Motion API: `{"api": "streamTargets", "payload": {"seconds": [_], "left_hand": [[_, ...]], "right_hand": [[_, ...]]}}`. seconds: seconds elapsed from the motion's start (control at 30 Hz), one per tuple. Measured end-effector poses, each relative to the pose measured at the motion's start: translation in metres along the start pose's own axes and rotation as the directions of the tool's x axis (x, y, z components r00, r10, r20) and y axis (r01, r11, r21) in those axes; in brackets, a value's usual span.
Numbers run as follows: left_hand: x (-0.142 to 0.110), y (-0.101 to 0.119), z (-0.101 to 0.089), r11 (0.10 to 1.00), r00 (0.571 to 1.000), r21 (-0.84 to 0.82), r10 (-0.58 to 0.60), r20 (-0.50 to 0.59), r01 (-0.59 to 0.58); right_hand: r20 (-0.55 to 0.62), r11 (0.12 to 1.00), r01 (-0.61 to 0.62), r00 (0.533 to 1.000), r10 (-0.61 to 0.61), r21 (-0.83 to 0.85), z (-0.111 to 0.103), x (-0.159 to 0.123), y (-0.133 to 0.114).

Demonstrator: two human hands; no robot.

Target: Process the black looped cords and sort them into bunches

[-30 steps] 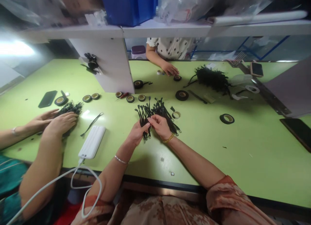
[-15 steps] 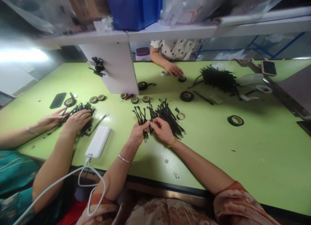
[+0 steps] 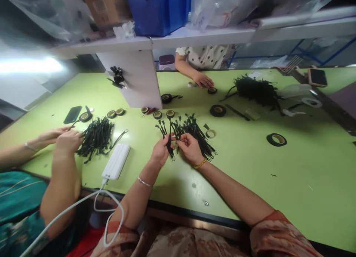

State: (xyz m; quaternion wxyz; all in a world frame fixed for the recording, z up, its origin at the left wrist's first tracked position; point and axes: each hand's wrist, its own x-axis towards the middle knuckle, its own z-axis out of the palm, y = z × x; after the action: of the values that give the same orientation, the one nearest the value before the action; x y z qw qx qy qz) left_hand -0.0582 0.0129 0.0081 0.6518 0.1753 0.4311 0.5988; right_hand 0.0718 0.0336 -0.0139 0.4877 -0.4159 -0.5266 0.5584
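Short black cables, looped at one end and with small dark tips at the other, lie around my hands at the table's middle. My left hand (image 3: 160, 152) is closed round a small bunch of black cables (image 3: 170, 152), tips fanned away from me. Close beside it, my right hand (image 3: 191, 149) pinches a black cable (image 3: 178, 147) between thumb and forefinger, its fingers partly hiding it. A larger pile of black cables (image 3: 204, 144) lies on the table just beyond and right of my right hand. The fingertips of both hands nearly meet.
A white power bank (image 3: 116, 162) with a cord lies left of me. A co-worker's hands (image 3: 66, 140) are at another cable pile (image 3: 97, 136). Black tape rolls (image 3: 217, 110) are scattered about. A shelf panel (image 3: 133, 79) stands ahead; another person's hand (image 3: 203, 79) rests across the table.
My left hand's bunch has shifted, and a cable now stands upright by my left thumb. My right hand has drawn slightly apart from it. The co-worker's hands moved left off their pile.
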Motion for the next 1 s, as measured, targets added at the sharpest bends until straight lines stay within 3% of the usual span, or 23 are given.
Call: {"api": "streamTargets", "payload": {"seconds": [0.4,0.6,0.73,0.87,1.0], "left_hand": [[0.004,-0.01,0.001,0.995,0.995,0.052,0.091,-0.047,-0.088],[0.0,-0.017,0.002,0.965,0.983,0.201,0.181,-0.035,-0.171],[0.001,-0.013,-0.002,0.964,0.977,0.241,0.152,-0.149,-0.113],[0.003,0.0,-0.004,0.989,0.964,0.127,0.107,-0.242,-0.078],[0.002,0.008,-0.004,1.0,0.983,0.023,0.023,-0.183,-0.019]], "right_hand": [[0.053,0.998,-0.059,0.997,0.059,0.006,0.007,-0.004,-0.002],[0.076,0.955,0.07,0.996,-0.05,-0.289,0.008,-0.013,-0.001],[0.161,0.896,0.171,0.98,-0.113,-0.411,0.002,-0.011,-0.008],[0.079,0.778,0.2,0.978,-0.191,-0.596,-0.018,0.004,-0.018],[0.121,0.51,0.149,0.989,-0.087,-0.847,-0.031,0.013,-0.023]]}}
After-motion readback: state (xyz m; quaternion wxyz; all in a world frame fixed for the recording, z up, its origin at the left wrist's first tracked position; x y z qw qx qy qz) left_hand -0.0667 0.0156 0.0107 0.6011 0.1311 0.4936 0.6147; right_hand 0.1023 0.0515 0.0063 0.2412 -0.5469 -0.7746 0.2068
